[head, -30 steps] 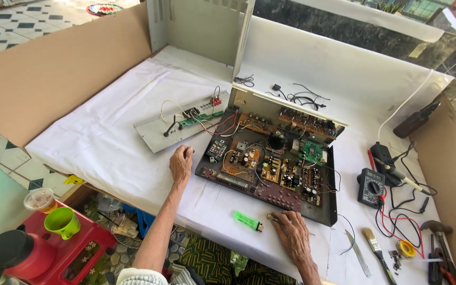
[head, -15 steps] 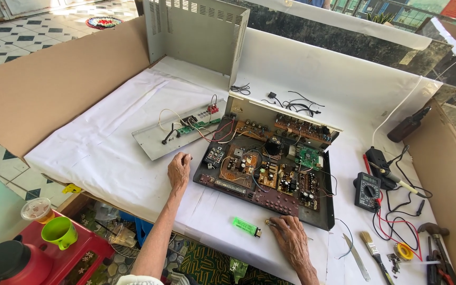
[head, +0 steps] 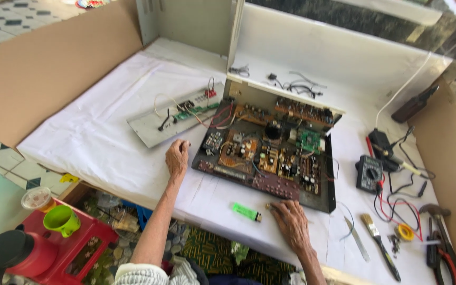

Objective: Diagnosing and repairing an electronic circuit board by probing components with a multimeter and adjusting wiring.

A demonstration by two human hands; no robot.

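Opened electronics chassis (head: pixel 270 153): dark metal tray, lid off, circuit boards and wiring exposed; sits at the middle of the desk (head: pixel 96 137), which is draped in white cloth.

Left hand (head: pixel 177 157): palm down on the cloth, just beside the chassis's left front corner; fingers loosely curled, grasping nothing.

Right hand (head: pixel 291 224): palm down on the cloth at the desk's near edge, just in front of the chassis's front wall; fingers spread and released, holding nothing.

Green lighter (head: pixel 246 212): lies flat on the cloth between the two hands, closer to the right one.

Detached grey front panel (head: pixel 172 122): lies left of the chassis, joined to it by coloured wires.

Multimeter (head: pixel 369 173): black, right of the chassis, red and black leads trailing beside it.

Paintbrush (head: pixel 378 243): near the right front of the desk, beside a flat metal blade (head: pixel 357 240).

Cardboard walls (head: pixel 43 68): stand around the desk's sides.

Green cup (head: pixel 62 219): on a red stool (head: pixel 80 248) below the desk, at left.
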